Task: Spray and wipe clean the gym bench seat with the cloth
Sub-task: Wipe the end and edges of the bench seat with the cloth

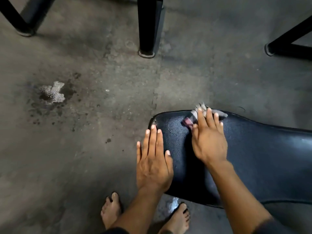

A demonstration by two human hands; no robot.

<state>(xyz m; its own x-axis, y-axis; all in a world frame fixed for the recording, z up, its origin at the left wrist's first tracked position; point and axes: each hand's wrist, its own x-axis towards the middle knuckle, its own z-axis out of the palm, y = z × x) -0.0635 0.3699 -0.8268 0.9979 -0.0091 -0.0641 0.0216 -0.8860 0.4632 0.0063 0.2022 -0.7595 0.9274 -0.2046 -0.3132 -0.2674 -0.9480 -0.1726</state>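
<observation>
The black padded gym bench seat fills the lower right of the head view, its rounded end pointing left. A grey and pink cloth lies on the seat near its far edge. My right hand presses flat on the cloth with straight, spread fingers. My left hand rests flat on the seat's left end, fingers straight and holding nothing. No spray bottle is in view.
Grey concrete floor lies all around, with a wet patch at the left. Black metal frame legs stand at the back: one at the top middle, one top left, one top right. My bare feet stand below the seat.
</observation>
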